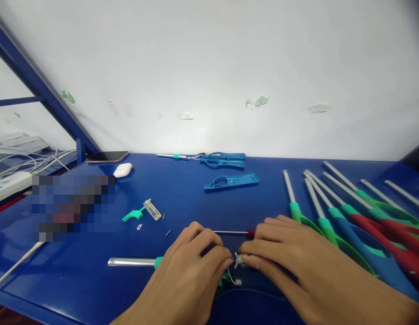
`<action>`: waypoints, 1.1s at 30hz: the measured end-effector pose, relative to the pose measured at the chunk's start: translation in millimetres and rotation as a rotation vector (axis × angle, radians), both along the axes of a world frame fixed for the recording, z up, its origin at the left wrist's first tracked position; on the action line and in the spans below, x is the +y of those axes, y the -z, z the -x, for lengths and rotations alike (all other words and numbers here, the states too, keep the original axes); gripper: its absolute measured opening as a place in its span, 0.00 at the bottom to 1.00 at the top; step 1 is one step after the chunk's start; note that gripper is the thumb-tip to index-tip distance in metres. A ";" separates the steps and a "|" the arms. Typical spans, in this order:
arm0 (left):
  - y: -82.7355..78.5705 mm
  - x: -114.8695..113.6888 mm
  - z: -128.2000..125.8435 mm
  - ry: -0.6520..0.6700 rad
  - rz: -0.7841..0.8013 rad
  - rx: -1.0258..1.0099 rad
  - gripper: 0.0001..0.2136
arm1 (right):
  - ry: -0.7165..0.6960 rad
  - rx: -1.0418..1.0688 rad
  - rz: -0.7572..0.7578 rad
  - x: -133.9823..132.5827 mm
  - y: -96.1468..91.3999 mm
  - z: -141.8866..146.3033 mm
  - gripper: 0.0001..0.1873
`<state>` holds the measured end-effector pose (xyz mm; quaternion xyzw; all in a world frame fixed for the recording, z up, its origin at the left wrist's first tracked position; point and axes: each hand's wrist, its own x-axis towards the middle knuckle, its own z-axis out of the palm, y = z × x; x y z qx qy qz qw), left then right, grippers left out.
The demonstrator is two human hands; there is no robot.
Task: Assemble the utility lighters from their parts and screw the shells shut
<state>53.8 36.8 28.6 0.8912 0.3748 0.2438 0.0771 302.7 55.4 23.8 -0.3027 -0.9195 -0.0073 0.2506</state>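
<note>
My left hand [195,266] is closed in a pinch over an opened utility lighter, and what its fingertips hold is too small to make out. The lighter's silver tube [131,262] and green collar [158,262] stick out to its left. A thin white wire [231,274] and a white connector [237,282] show below the fingertips. My right hand [283,253] pinches a small whitish part [242,259] between thumb and index finger, close to the left fingertips. Behind the hands lies a screwdriver [251,233] with a red handle, partly covered by the right hand.
Several lighters with red, blue and green handles [358,243] lie at right. Blue shell halves [232,181] sit toward the wall. A green trigger [133,214], a clear fuel tank [152,210] and small screws [168,232] lie left. A phone [108,156] and white earbud case [123,170] are behind.
</note>
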 end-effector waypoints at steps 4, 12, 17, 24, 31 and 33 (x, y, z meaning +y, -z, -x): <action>0.4 2.0 0.0 0.006 -0.016 -0.012 0.14 | 0.005 0.046 -0.048 3.9 -10.7 4.3 0.24; 1.5 3.4 0.9 -0.008 -0.033 -0.057 0.13 | 0.032 0.046 -0.076 3.5 -3.2 1.1 0.25; 1.1 3.7 1.4 -0.006 -0.044 -0.042 0.12 | 0.026 0.055 -0.085 3.7 -9.3 4.9 0.25; 3.3 4.3 1.0 -0.001 -0.044 -0.063 0.12 | 0.025 0.060 -0.094 3.7 -11.7 6.0 0.26; 3.5 3.7 0.7 0.007 -0.061 -0.070 0.13 | 0.024 0.066 -0.049 3.2 -15.0 5.6 0.25; 3.2 3.6 0.3 0.008 -0.070 -0.073 0.13 | 0.019 0.055 -0.053 1.8 -15.0 6.2 0.25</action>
